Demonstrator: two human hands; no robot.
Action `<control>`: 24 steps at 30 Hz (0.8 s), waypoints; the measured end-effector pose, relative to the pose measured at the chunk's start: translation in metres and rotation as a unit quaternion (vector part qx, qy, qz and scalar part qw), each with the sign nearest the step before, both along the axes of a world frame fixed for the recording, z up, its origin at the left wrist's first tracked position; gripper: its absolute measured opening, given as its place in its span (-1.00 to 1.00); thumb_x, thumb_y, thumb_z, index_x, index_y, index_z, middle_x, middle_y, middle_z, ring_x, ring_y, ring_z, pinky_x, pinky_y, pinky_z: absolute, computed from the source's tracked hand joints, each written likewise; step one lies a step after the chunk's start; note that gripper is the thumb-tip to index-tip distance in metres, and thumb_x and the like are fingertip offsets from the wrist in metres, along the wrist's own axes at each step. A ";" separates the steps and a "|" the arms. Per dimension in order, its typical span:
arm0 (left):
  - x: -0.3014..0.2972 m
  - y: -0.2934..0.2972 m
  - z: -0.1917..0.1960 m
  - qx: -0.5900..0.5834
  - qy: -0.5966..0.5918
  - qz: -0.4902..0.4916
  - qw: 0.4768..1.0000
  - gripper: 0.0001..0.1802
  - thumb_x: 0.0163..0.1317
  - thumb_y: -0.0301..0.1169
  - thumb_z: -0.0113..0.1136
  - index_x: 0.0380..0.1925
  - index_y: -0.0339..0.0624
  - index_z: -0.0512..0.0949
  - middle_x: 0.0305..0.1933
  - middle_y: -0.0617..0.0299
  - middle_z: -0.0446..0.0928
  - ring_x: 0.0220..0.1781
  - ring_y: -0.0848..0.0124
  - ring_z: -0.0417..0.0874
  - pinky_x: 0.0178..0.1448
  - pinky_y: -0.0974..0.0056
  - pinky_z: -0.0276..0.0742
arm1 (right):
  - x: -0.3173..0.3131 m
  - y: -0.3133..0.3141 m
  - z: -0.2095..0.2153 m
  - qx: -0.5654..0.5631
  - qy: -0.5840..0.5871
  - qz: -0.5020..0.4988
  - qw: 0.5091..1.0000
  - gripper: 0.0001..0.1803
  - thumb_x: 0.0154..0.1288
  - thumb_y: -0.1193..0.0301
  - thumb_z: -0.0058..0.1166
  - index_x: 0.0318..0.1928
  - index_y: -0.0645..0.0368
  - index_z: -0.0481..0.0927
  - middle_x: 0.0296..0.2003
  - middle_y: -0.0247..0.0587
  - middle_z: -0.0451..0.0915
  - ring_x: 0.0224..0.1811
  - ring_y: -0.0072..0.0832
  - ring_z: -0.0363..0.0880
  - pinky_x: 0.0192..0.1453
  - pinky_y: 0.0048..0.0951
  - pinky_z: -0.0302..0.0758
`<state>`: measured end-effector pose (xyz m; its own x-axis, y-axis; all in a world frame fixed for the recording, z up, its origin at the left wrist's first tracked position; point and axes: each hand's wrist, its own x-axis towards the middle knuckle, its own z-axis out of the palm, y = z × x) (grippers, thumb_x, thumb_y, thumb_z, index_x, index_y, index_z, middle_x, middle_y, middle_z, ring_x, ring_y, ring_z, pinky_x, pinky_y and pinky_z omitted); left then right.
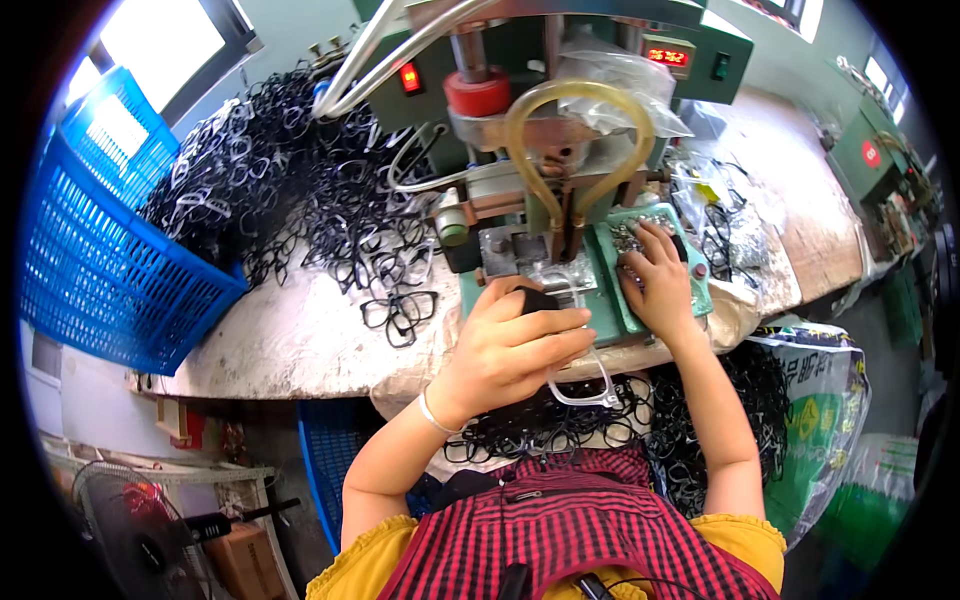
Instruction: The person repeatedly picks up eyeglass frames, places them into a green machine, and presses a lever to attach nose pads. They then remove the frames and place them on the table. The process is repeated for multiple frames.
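My left hand [515, 345] grips a clear plastic eyeglass frame [585, 385], its front part pushed up against the metal fixture [520, 250] of a green bench press machine [560, 130]. My right hand [655, 275] rests fingers-down in a small green tray [700, 290] of tiny metal parts beside the fixture. A heap of black eyeglass frames [560, 430] lies in my lap below both hands.
A big pile of black and clear eyeglass frames [290, 190] covers the bench at left, next to a blue plastic crate [90, 260]. Plastic bags [720, 215] lie right of the machine. A sack [815, 420] stands at my right, a fan [130, 520] at lower left.
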<state>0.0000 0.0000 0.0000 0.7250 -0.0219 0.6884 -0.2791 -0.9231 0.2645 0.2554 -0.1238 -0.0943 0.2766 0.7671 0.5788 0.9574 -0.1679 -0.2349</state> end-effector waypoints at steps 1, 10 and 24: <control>0.003 -0.004 -0.005 -0.017 -0.011 0.007 1.000 -0.74 0.12 -0.43 0.43 -0.14 -0.06 0.73 -0.03 0.27 0.73 -0.21 0.31 0.63 0.16 0.05 0.57 | 0.002 0.004 0.004 -0.033 -0.016 0.015 0.999 -0.82 0.19 0.43 0.19 -0.17 0.12 0.63 0.20 0.02 0.54 0.37 -0.01 0.41 0.21 -0.03 0.52; -0.118 -0.010 -0.046 -0.063 -0.164 0.391 0.904 -0.80 0.25 -0.63 0.23 -0.11 -0.32 0.64 -0.01 0.03 0.68 0.08 0.10 0.67 0.38 0.03 0.46 | 0.011 -0.045 -0.017 0.338 0.540 -0.081 0.767 -0.86 0.41 0.47 0.20 -0.09 0.24 0.69 -0.20 -0.27 0.71 -0.17 -0.52 0.66 -0.01 -0.52 0.56; -0.104 0.144 -0.132 -0.025 0.172 0.466 0.867 -0.76 -0.11 -0.53 0.41 -0.36 -0.01 0.78 0.41 -0.06 0.43 0.45 -0.10 0.37 0.43 0.01 0.27 | -0.023 0.012 0.004 0.268 0.480 -0.057 0.834 -0.83 0.30 0.53 0.27 -0.10 0.25 0.73 -0.21 -0.32 0.72 -0.15 -0.61 0.62 0.00 -0.57 0.51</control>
<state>-0.1044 0.1436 -0.1316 0.5743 0.7078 0.4113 0.6863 -0.6902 0.2294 0.2322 -0.1117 -0.0901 0.8631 0.4062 0.3001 0.2705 0.1299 -0.9539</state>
